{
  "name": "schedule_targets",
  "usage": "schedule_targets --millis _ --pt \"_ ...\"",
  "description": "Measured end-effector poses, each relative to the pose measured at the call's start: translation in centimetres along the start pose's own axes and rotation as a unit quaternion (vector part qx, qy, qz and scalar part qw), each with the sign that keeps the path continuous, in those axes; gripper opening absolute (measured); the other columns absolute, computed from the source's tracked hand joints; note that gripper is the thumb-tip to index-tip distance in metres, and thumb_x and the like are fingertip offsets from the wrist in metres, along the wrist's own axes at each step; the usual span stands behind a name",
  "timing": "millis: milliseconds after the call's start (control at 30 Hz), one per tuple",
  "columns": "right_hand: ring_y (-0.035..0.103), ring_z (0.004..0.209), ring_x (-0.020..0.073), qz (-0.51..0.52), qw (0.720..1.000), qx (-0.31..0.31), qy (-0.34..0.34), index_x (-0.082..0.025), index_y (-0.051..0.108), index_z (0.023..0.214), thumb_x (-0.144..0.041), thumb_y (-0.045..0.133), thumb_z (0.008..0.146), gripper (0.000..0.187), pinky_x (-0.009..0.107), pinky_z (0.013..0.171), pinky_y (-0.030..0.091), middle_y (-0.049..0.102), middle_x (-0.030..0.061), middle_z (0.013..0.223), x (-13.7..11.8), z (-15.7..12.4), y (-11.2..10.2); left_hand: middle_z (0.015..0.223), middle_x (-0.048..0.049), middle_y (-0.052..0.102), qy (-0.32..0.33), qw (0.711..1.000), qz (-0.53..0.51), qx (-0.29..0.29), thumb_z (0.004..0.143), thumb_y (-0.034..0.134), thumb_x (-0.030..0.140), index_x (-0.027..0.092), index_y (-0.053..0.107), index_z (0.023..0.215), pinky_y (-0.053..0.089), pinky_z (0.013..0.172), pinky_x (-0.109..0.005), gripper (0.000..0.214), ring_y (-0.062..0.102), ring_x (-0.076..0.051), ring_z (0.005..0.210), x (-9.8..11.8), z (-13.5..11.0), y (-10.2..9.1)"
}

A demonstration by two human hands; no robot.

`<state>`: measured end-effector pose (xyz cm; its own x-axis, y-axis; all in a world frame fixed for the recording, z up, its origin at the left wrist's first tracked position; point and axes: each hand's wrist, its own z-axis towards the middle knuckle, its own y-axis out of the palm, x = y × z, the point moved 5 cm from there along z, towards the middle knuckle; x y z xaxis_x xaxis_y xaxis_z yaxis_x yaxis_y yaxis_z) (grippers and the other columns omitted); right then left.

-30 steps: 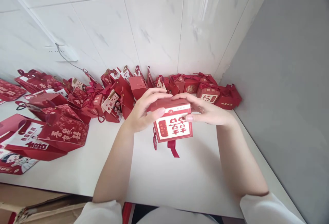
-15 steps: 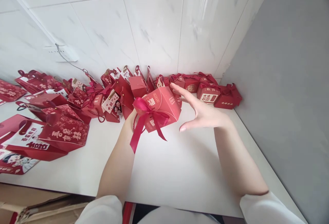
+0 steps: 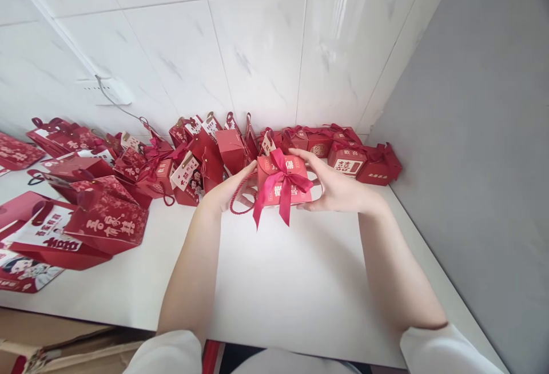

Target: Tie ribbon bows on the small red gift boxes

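A small red gift box [image 3: 266,180] with gold Chinese characters and a dark pink ribbon bow is held above the white table. My left hand [image 3: 231,191] grips its left side, where a twisted red cord handle [image 3: 237,205] hangs in a loop. On the right side, my right hand [image 3: 328,185] has its thumb low and its fingers along the upper edge. The box's far side and some fingertips are hidden.
Behind my hands, several red gift boxes [image 3: 380,165] line the tiled wall [image 3: 261,54]. More red boxes [image 3: 107,217] crowd the left of the white table [image 3: 274,282]. A grey panel [image 3: 480,151] stands at right; an open cardboard box [image 3: 55,328] is at lower left.
The gift box has shifted right and turned from tilted to nearly level, its bow now facing me. My right hand, apart from it before, has closed onto its right side.
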<state>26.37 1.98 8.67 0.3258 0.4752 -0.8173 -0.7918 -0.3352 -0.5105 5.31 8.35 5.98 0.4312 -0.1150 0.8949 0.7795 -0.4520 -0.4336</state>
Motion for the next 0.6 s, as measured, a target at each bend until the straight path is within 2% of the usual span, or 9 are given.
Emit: schedule_targets --millis 33,67,200,267,333,433,500,600 --pt "0.05 0.127 0.0279 0.001 1.0 -0.014 0.003 -0.035 0.022 0.149 -0.025 0.077 0.069 0.097 0.045 0.097 0.052 0.049 0.0066 0.14 0.4 0.1 0.1 0.112 -0.0097 0.068 -0.056 0.997 -0.033 -0.028 0.083 0.035 0.074 0.027 0.058 0.122 0.058 0.069 -0.037 0.065 0.068 -0.026 0.095 -0.4 -0.2 0.2" --pt "0.052 0.126 0.0268 0.003 1.0 -0.029 0.007 -0.034 0.026 0.147 -0.024 0.077 0.068 0.095 0.043 0.095 0.053 0.052 0.0062 0.136 0.8 0.2 0.3 0.12 -0.0095 0.066 -0.086 0.994 -0.046 -0.04 0.081 0.04 0.074 0.027 0.055 0.125 0.057 0.073 -0.036 0.065 0.066 -0.026 0.1 -0.6 -0.3 0.2" --pt "0.052 0.126 0.0253 0.024 0.991 -0.119 0.049 -0.033 0.029 0.146 -0.027 0.079 0.065 0.095 0.037 0.091 0.054 0.054 0.0061 0.136 3.9 0.7 1.6 0.131 -0.0064 0.06 -0.108 0.993 0.026 0.041 0.078 0.052 0.07 0.031 0.057 0.121 0.051 0.09 -0.038 0.058 0.056 -0.027 0.118 -1.1 -0.8 -1.4" --pt "0.053 0.126 0.0264 0.026 0.983 -0.164 0.078 -0.032 0.033 0.146 -0.026 0.079 0.065 0.093 0.036 0.09 0.054 0.053 0.0071 0.139 5.4 0.8 2.1 0.13 -0.0055 0.061 -0.106 0.992 0.055 0.026 0.078 0.053 0.069 0.032 0.061 0.116 0.047 0.096 -0.041 0.053 0.053 -0.029 0.122 -1.0 -1.0 -1.4" --pt "0.054 0.124 0.0281 -0.014 0.979 -0.168 0.11 -0.032 0.034 0.146 -0.023 0.077 0.066 0.091 0.037 0.09 0.053 0.053 0.0074 0.141 6.5 0.8 2.1 0.13 -0.0051 0.061 -0.084 0.994 0.074 -0.017 0.08 0.053 0.067 0.033 0.062 0.115 0.044 0.101 -0.044 0.05 0.052 -0.029 0.124 -0.6 -1.1 -0.8" --pt "0.054 0.124 0.0297 -0.119 0.973 -0.118 0.157 -0.034 0.035 0.145 -0.022 0.07 0.072 0.082 0.038 0.09 0.052 0.054 0.0054 0.14 6.8 0.3 0.9 0.135 -0.0058 0.056 -0.016 0.994 0.1 -0.049 0.079 0.059 0.06 0.032 0.057 0.125 0.041 0.105 -0.043 0.053 0.049 -0.028 0.127 0.6 -1.1 0.4" --pt "0.056 0.122 0.0284 -0.165 0.966 -0.087 0.18 -0.033 0.043 0.14 -0.022 0.061 0.079 0.064 0.037 0.089 0.051 0.056 0.0045 0.137 6.2 -0.2 0.0 0.136 -0.0047 0.054 0.042 0.992 0.115 -0.035 0.08 0.062 0.054 0.031 0.055 0.126 0.041 0.106 -0.042 0.052 0.049 -0.025 0.127 1.6 -0.9 1.4" --pt "0.062 0.11 0.0254 -0.178 0.963 -0.068 0.192 -0.029 0.057 0.121 -0.026 0.047 0.09 0.033 0.036 0.087 0.049 0.063 0.0049 0.125 5.1 -0.6 -0.8 0.127 -0.0025 0.056 0.121 0.983 0.138 -0.013 0.083 0.059 0.047 0.028 0.062 0.109 0.042 0.103 -0.038 0.032 0.052 -0.021 0.121 2.6 -0.6 3.1"
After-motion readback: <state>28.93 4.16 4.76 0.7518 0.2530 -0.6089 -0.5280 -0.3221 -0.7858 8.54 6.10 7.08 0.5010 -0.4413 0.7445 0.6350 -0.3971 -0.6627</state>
